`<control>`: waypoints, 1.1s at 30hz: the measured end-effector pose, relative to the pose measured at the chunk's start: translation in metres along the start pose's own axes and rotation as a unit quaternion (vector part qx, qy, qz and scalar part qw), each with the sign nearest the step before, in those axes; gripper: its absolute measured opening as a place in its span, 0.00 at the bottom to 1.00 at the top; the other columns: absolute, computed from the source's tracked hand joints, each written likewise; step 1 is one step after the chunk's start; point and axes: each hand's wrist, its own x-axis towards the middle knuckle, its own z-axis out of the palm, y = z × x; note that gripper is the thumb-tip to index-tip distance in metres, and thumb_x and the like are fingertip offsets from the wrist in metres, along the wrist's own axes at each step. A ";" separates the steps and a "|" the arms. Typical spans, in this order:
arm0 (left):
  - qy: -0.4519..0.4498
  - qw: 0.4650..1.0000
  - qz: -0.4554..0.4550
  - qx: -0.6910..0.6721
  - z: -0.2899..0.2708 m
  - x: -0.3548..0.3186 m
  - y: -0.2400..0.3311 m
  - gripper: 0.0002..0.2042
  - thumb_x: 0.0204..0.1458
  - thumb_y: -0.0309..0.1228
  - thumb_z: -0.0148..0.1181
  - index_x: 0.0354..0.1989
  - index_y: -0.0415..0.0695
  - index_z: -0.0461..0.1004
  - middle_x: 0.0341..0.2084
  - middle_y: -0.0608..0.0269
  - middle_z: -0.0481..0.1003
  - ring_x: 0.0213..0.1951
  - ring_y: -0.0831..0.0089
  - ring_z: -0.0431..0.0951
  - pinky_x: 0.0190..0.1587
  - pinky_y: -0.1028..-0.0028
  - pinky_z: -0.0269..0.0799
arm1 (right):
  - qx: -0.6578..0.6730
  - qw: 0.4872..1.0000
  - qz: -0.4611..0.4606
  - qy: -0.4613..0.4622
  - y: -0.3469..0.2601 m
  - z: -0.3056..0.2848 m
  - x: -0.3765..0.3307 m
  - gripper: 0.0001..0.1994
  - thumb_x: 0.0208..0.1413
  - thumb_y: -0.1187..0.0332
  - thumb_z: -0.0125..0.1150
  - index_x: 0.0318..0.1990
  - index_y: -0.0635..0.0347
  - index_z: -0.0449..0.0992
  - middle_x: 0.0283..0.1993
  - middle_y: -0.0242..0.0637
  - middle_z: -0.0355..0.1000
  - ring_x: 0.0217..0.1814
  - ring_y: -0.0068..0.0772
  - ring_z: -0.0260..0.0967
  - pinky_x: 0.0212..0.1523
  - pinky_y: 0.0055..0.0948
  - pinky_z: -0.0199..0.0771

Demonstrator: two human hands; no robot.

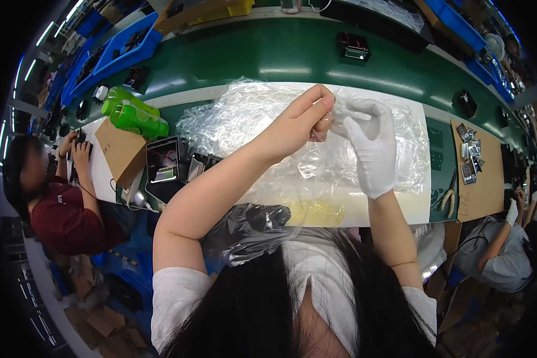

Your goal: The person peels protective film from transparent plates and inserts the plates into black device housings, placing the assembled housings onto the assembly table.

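- The left hand point(301, 122) is bare, raised over the middle of the surface point(364, 209), its fingertips pinched on a small clear bag point(328, 122).
- The right hand point(370, 146) wears a white glove; its fingers curl onto the same bag from the right, so both hands grasp it between them.
- The bag is held in the air above a heap of clear plastic film point(250, 116) that spreads across the white part of the surface, just beyond the hands.
- What is inside the bag is too small to tell.
- More film hangs down from the hands toward the near edge, over a yellowish patch point(316, 213).
- A dark bundle wrapped in plastic point(250, 230) lies near the person's chest, below the left forearm.
- To the left of the film stands an open black box point(166, 167) with wires inside.
- Further left lies a cardboard sheet point(122, 149), with a green bottle point(137, 116) on its side just beyond it.
- Far side: a green belt point(292, 51) carries a black device point(353, 46).
- At the right, a brown sheet point(489, 179) holds small silver packets point(468, 149).
- Other people work at the left and right ends of the surface.
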 end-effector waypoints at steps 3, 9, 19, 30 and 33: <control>-0.022 0.996 0.066 -0.064 0.001 -0.003 -0.010 0.07 0.68 0.34 0.41 0.38 0.47 0.62 0.19 0.73 0.55 0.20 0.82 0.52 0.25 0.79 0.52 | -0.043 0.995 -0.033 0.084 0.010 0.003 -0.007 0.19 0.52 0.75 0.65 0.51 0.64 0.70 0.44 0.38 0.72 0.37 0.24 0.72 0.41 0.21 0.75; 0.043 0.992 0.069 -0.093 0.010 -0.025 -0.005 0.06 0.67 0.34 0.43 0.38 0.48 0.61 0.17 0.74 0.54 0.19 0.83 0.50 0.24 0.79 0.51 | 0.002 0.995 0.052 0.089 0.017 0.010 -0.007 0.18 0.51 0.75 0.66 0.51 0.63 0.72 0.39 0.35 0.73 0.36 0.23 0.72 0.41 0.19 0.74; 0.309 0.947 0.070 -0.055 -0.004 -0.092 0.023 0.07 0.63 0.33 0.50 0.33 0.48 0.62 0.14 0.75 0.55 0.17 0.83 0.51 0.23 0.79 0.55 | 0.006 0.999 0.033 0.010 0.005 0.069 -0.019 0.09 0.48 0.76 0.70 0.38 0.62 0.81 0.30 0.31 0.76 0.30 0.20 0.70 0.37 0.18 0.72; 0.322 0.941 0.057 0.084 -0.015 -0.106 0.009 0.10 0.63 0.34 0.49 0.30 0.47 0.63 0.14 0.71 0.63 0.14 0.82 0.58 0.17 0.80 0.59 | -0.142 0.985 -0.093 -0.037 0.026 0.061 -0.036 0.07 0.49 0.75 0.69 0.36 0.60 0.78 0.33 0.32 0.77 0.31 0.20 0.69 0.36 0.19 0.71; 0.392 0.918 0.056 -0.003 -0.013 -0.104 0.013 0.10 0.63 0.35 0.49 0.30 0.46 0.63 0.15 0.71 0.63 0.12 0.82 0.58 0.16 0.77 0.62 | -0.184 0.962 -0.201 -0.004 0.028 0.066 -0.041 0.06 0.50 0.74 0.68 0.36 0.60 0.78 0.34 0.32 0.77 0.31 0.20 0.69 0.36 0.19 0.72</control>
